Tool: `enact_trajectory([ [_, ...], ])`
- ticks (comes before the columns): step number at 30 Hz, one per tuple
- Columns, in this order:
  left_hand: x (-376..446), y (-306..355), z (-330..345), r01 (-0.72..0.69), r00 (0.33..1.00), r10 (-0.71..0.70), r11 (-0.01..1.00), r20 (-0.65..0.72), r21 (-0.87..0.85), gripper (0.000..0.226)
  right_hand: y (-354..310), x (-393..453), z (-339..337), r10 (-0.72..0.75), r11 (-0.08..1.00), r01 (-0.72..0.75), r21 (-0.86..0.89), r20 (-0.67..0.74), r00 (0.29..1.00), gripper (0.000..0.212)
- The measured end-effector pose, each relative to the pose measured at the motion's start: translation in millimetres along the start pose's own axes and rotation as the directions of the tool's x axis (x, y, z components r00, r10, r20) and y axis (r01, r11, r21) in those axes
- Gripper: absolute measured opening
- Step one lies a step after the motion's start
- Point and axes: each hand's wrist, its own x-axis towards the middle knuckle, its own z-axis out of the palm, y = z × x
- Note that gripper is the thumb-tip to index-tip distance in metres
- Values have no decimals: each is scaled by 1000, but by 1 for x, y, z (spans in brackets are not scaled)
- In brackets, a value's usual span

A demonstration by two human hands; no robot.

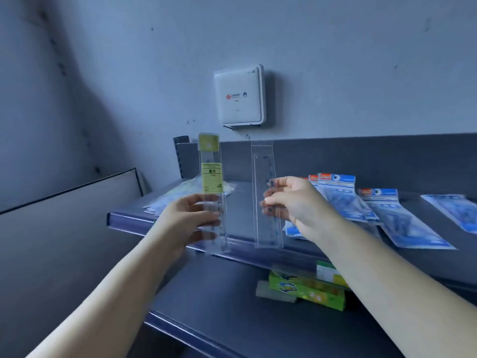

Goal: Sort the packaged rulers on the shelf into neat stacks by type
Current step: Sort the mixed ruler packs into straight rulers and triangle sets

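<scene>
The left hand (191, 218) grips a clear packaged ruler with a yellow-green label (212, 192), held upright above the shelf (240, 218), fingers curled round its lower half. At three o'clock from it, the right hand (291, 200) pinches a plain clear ruler sleeve (265, 195), also upright. Blue-headed ruler packs (338, 197) lie fanned on the shelf at three o'clock of the right hand; a pale pile of packs (180, 195) lies behind the left hand. A white box (240, 95) hangs on the wall at twelve o'clock.
</scene>
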Motion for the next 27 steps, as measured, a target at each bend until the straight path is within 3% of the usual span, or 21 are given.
enact_trajectory([
  [6, 0, -15, -91, 17, 997, -17, 1000, -69, 3, 27, 28, 21, 77, 13, 1000, -13, 5, 23, 1000, 25],
  [12, 27, -28, -141, 12, 995, -13, 1000, -101, -13, 28, 41, 56, 119, 23, 999, -21, -45, 45, 999, 25],
  [20, 111, -26, -154, -74, 997, 75, 996, -23, 46, 29, 43, 127, 129, -63, 997, 63, -52, -3, 998, 26],
  [27, 181, -29, -141, -83, 992, 68, 985, 105, 148, 42, 51, 162, 125, -93, 993, 87, -81, -65, 994, 26],
])
